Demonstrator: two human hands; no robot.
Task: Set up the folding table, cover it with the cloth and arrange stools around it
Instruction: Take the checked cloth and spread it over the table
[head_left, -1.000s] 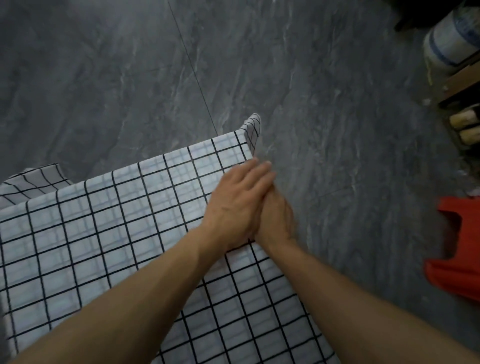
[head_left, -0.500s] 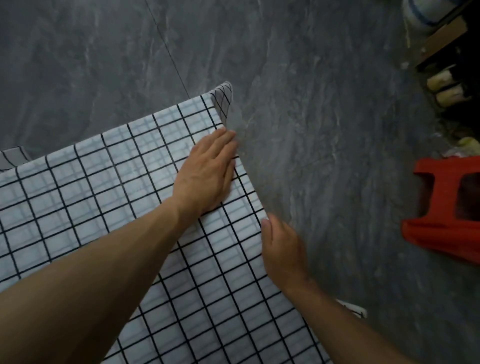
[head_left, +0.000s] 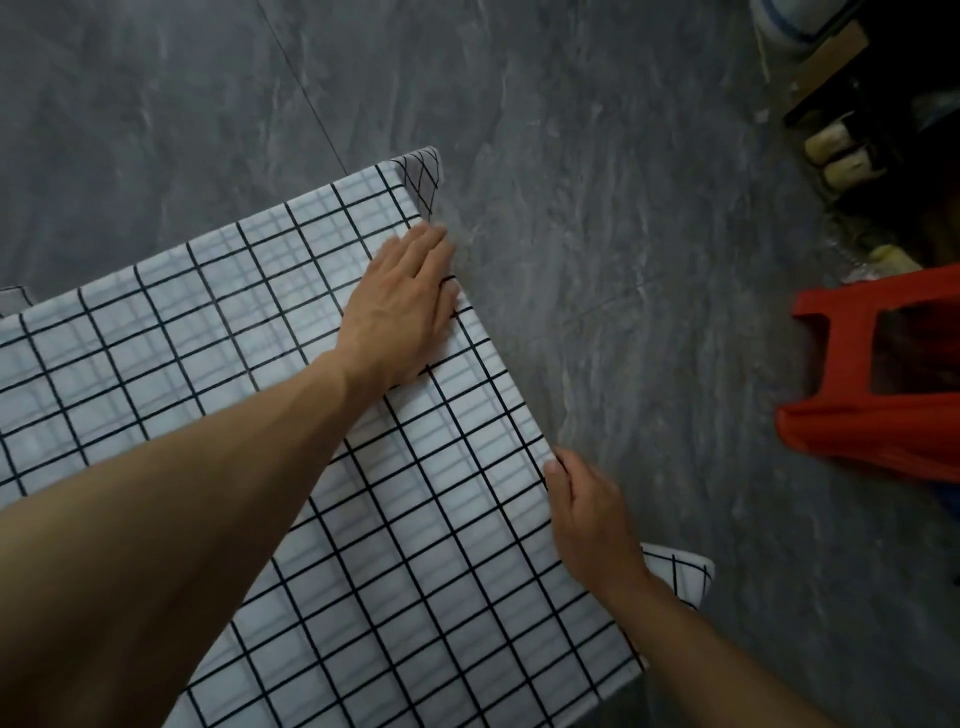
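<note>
Fingers of left hand (head_left: 400, 306) press flat on cloth (head_left: 208, 332); right hand (head_left: 587, 514) grips its edge; stool (head_left: 872, 384) lies rightward, nearer it.

A white cloth (head_left: 426, 545) printed with a thin black grid, matt and smooth with faint creases, is seen under both hands. Beyond the fingertips a grey floor (head_left: 597, 218) of marble-veined tile with a dull sheen is shown. To the right of the right hand a red stool (head_left: 852, 395) of smooth, slightly glossy plastic is seen.
</note>
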